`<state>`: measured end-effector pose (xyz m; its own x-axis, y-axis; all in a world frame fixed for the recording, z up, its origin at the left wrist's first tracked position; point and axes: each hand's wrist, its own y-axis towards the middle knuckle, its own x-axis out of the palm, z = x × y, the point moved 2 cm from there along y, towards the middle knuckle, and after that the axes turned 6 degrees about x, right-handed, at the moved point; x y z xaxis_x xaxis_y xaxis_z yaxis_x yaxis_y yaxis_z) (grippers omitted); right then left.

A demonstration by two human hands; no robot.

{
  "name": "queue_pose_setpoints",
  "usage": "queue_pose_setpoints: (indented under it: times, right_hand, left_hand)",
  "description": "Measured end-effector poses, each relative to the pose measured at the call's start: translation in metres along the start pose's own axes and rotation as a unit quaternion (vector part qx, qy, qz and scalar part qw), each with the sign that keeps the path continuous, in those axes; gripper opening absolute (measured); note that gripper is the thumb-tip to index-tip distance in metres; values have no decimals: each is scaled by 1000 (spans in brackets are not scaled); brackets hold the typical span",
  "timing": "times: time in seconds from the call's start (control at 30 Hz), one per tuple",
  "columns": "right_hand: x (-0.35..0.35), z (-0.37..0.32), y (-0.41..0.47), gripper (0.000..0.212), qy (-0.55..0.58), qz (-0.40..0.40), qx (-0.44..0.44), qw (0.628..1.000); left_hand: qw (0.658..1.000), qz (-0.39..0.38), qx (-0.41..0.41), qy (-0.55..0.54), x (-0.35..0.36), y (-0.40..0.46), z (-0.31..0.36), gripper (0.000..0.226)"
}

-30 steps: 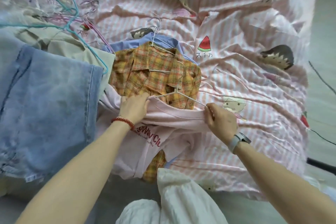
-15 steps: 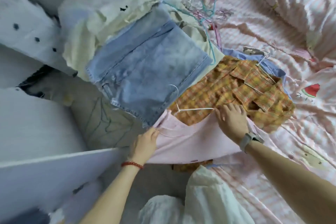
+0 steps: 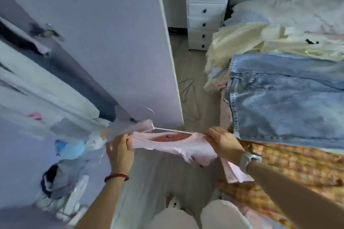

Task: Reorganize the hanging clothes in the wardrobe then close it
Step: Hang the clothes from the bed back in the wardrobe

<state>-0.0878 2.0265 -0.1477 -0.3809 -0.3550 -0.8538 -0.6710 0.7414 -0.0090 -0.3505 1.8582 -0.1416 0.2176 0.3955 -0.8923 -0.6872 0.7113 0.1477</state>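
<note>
Lifted off the bed (image 3: 290, 15), the pink shirt (image 3: 175, 148) hung on its hanger (image 3: 168, 129), my left hand (image 3: 120, 149) and right hand (image 3: 224, 142) gripping its shoulders, ready for the wardrobe (image 3: 111, 42).

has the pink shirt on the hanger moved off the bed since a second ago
Yes. The pink shirt, gripped by the left hand and right hand, has left the plaid shirt on the bed and now hangs beside the wardrobe door.
</note>
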Motion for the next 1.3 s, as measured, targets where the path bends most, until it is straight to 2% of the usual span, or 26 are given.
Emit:
queue_pose_setpoints:
  times: [0.1,0.2,0.33,0.43,0.53,0.67,0.77,0.87,1.03,1.17,1.3]
  right_hand:
    - [24,-72,33,16,23,-18,-76,997]
    - [40,-143,66,31,41,-11,-142,989]
    - [51,-238,105,38,87,41,-206,974]
    - [57,-310,126,40,116,75,-257,956]
    - [62,-380,138,37,121,106,-320,934]
    - [71,-459,149,40,158,104,-369,910]
    - [71,-514,161,43,195,96,-371,903]
    - [66,-559,177,35,234,106,-361,896]
    - [65,-615,212,26,323,53,-292,899]
    - [60,-658,234,26,368,56,-244,895]
    - [65,-689,257,26,363,23,-208,908]
  left_hand:
    - [995,79,-64,3,-41,3,-62,15]
    - [984,147,-100,26,-85,18,-113,26]
    - [958,253,-137,18,-159,36,-159,37]
    - [936,334,-114,-1,-210,34,-178,51]
    - [925,370,-86,14,-253,28,-194,50]
    - [895,428,-75,101,-304,24,-201,45]
    - [865,471,-96,142,-344,28,-190,45]
    - [832,500,-70,229,-387,38,-177,46]
    - [776,515,-63,360,-446,65,-160,62]
    - [764,490,-108,406,-472,92,-172,76]
    - [745,470,-135,454,-473,104,-191,84]
